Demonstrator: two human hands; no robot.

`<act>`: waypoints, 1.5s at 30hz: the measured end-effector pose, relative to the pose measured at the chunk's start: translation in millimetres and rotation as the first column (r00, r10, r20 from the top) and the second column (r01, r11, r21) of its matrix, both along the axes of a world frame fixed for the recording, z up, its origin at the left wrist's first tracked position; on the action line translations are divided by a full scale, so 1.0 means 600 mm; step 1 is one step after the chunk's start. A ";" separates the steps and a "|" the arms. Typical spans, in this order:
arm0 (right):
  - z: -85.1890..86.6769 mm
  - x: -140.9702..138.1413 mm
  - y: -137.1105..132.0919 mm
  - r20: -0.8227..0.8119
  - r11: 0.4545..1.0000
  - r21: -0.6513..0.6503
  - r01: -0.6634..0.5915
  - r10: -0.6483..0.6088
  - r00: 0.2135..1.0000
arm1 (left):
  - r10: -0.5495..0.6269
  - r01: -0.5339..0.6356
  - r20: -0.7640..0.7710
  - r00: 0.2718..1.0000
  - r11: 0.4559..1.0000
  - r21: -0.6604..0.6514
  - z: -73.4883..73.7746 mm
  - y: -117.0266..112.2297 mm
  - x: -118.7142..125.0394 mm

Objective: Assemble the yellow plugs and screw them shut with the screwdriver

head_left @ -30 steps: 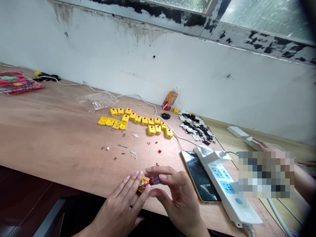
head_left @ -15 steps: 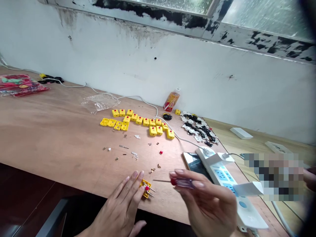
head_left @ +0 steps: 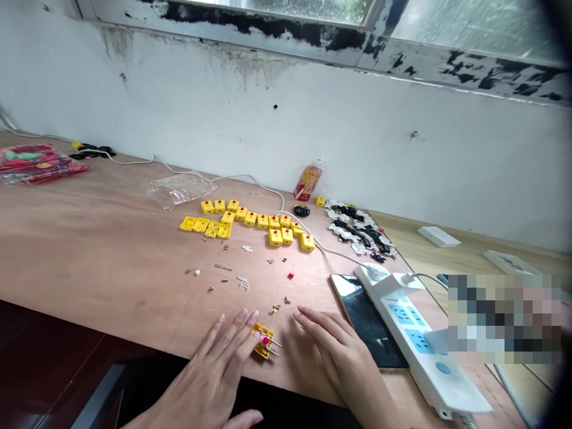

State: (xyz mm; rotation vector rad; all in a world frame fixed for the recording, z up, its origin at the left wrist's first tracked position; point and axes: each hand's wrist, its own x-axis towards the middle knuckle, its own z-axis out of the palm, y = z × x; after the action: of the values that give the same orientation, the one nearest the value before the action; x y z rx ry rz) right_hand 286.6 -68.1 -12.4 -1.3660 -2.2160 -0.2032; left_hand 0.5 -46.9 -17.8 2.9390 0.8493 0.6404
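Note:
My left hand (head_left: 218,363) lies palm down near the table's front edge, fingers stretched out. Its fingertips rest at the side of an open yellow casing half (head_left: 260,351), which holds a red button (head_left: 266,341) and two metal pins (head_left: 274,348) sticking out to the right. My right hand (head_left: 337,351) is lowered over the wood to the right of the casing, palm down with fingers extended. No screwdriver shows now; the space beneath that hand is hidden. Small brass screws (head_left: 276,308) lie just ahead of the hands, and a loose red button (head_left: 291,276) sits farther off.
Several yellow boxes with red buttons (head_left: 262,221) stand in rows behind open yellow casing halves (head_left: 195,224). At right are a phone (head_left: 369,322), a white power strip (head_left: 424,339) and black-and-white parts (head_left: 361,229). A bottle (head_left: 308,182) stands by the wall; a blurred patch covers the far right.
My right hand, which held a screwdriver with a dark red handle, has turned palm down and its fingers have straightened. The screwdriver is out of sight. My left hand and the casing stay put.

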 end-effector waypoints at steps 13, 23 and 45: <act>-0.011 0.001 -0.003 -0.005 1.000 -0.004 0.025 -0.025 1.000 | 0.387 -0.395 -0.136 0.912 0.918 -0.035 0.107 0.341 -0.087; -0.012 0.000 -0.004 -0.042 0.999 -0.037 0.038 -0.040 0.998 | 0.379 -0.399 -0.359 0.853 0.917 0.020 0.093 0.450 -0.008; 0.056 -0.140 -0.015 -0.926 0.786 -0.276 -0.554 -0.063 0.372 | -0.219 0.122 0.316 0.923 0.947 0.298 0.084 0.087 -0.054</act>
State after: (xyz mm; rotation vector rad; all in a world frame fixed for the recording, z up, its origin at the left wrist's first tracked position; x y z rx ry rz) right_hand 202.5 -77.3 21.4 -0.9110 -1.4360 1.1780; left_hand -31.7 5.2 32.7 2.9387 0.4941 1.3048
